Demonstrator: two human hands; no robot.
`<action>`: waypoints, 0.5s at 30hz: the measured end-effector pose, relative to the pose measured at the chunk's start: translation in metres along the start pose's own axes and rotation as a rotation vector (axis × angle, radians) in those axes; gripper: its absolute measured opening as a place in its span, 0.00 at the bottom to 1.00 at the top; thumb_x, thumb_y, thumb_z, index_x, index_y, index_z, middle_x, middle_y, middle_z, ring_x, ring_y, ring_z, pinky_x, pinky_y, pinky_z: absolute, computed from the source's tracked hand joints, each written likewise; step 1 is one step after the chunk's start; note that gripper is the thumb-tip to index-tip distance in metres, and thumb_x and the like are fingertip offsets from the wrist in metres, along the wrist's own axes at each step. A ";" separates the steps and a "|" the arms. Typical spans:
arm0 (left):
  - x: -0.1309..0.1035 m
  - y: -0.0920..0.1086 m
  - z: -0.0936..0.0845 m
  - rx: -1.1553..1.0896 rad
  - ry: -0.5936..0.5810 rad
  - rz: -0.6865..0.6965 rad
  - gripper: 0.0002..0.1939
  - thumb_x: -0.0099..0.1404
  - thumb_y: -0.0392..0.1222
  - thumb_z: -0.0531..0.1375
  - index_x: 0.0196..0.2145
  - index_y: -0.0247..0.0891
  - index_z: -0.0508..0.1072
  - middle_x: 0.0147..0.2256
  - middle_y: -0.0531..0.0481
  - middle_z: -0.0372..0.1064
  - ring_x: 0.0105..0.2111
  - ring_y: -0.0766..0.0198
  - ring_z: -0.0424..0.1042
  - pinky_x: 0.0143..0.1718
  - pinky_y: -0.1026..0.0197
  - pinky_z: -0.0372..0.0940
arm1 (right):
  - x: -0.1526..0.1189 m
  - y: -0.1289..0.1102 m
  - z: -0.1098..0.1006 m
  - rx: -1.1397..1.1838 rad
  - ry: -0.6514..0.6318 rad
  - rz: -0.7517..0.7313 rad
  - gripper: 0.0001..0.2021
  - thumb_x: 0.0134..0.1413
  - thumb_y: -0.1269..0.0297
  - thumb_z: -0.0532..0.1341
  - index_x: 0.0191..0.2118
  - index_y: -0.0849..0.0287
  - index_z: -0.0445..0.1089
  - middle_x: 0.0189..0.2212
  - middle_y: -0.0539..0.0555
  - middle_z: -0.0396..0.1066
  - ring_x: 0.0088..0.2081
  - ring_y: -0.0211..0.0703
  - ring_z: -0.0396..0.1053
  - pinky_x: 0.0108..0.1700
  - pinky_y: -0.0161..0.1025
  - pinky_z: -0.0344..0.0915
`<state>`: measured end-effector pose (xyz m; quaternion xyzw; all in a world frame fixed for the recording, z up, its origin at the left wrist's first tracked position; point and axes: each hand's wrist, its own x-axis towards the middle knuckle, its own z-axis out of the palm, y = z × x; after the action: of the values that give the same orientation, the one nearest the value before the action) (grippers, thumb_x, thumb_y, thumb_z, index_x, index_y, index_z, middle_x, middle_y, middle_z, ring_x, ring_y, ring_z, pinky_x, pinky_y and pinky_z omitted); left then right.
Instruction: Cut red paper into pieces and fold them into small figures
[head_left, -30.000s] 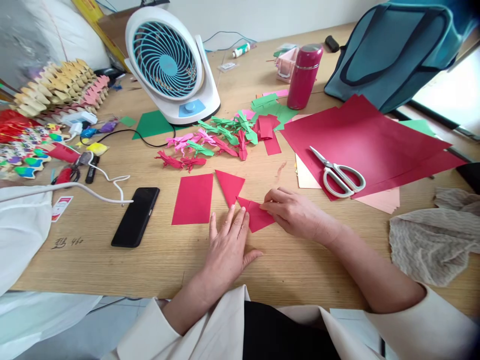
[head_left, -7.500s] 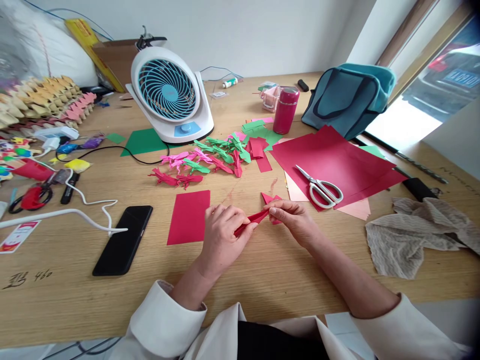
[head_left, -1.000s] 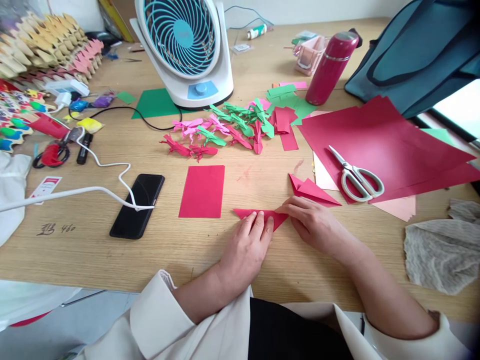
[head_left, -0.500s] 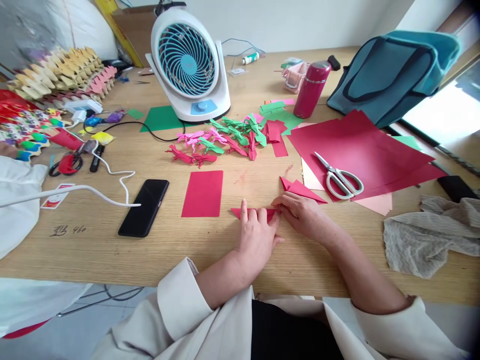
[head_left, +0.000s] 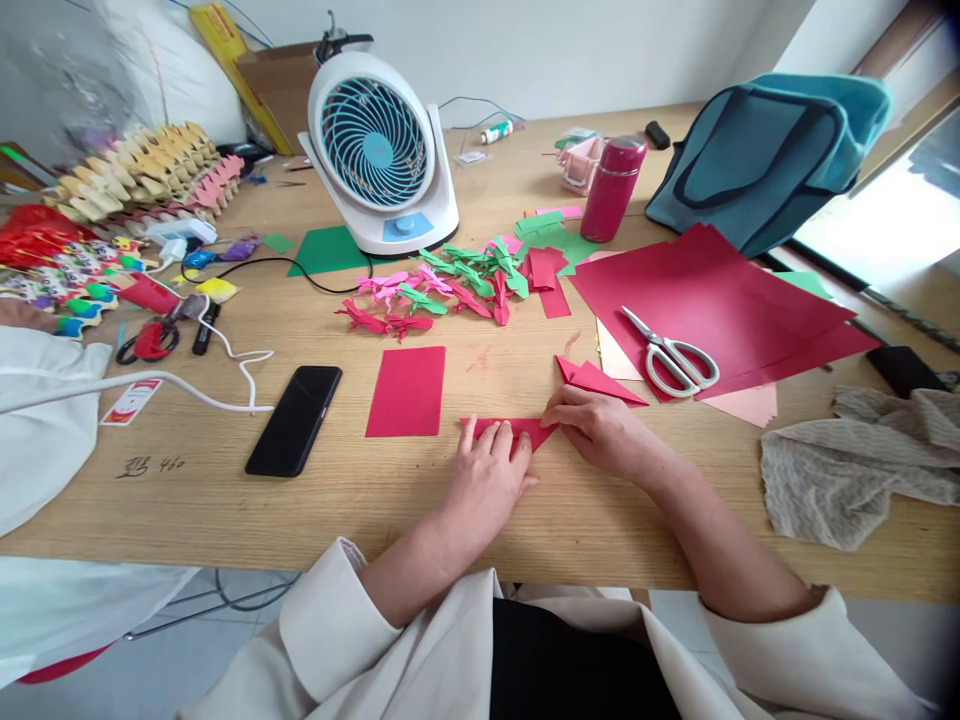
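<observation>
A folded red paper triangle (head_left: 534, 432) lies on the table in front of me, its long straight edge facing away. My left hand (head_left: 484, 480) rests on it with fingers stretched out, covering part of it. At the triangle's right corner, my right hand (head_left: 592, 425) pinches the paper between thumb and fingers. Just beyond the right hand lies another folded red paper piece (head_left: 596, 378). To the left sits a flat red paper rectangle (head_left: 406, 392).
Folded paper figures (head_left: 442, 285) in red, pink and green lie beyond. White-handled scissors (head_left: 679, 362) rest on large red sheets (head_left: 720, 300) at right. A phone (head_left: 294, 420) lies left. Behind stand a fan (head_left: 379, 150), a red flask (head_left: 613, 190) and a blue bag (head_left: 757, 160). Another person's sleeve (head_left: 45, 430) shows at far left.
My left hand has slid left along the folded paper, uncovering more of its right part, and its index finger has lowered. My right hand stays at the right corner. The view has shifted slightly.
</observation>
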<state>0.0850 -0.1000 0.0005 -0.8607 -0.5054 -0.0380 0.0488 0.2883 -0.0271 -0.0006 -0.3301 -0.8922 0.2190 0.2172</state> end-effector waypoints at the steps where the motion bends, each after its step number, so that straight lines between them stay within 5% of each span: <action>1: -0.002 -0.002 0.001 0.000 0.006 0.004 0.23 0.63 0.48 0.63 0.52 0.33 0.70 0.49 0.34 0.70 0.52 0.50 0.69 0.60 0.39 0.56 | 0.000 0.000 0.000 0.001 0.000 -0.003 0.17 0.55 0.81 0.53 0.42 0.59 0.76 0.39 0.56 0.71 0.38 0.42 0.70 0.40 0.36 0.65; 15: -0.012 -0.014 0.001 -0.037 0.015 0.016 0.24 0.63 0.49 0.63 0.52 0.32 0.70 0.52 0.35 0.69 0.54 0.48 0.67 0.59 0.42 0.59 | 0.004 -0.020 0.013 -0.132 -0.043 -0.119 0.13 0.63 0.77 0.52 0.44 0.64 0.73 0.41 0.60 0.71 0.41 0.46 0.66 0.46 0.45 0.65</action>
<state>0.0667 -0.1038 -0.0009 -0.8651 -0.4973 -0.0536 0.0369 0.2683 -0.0414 0.0010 -0.2854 -0.9271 0.1534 0.1885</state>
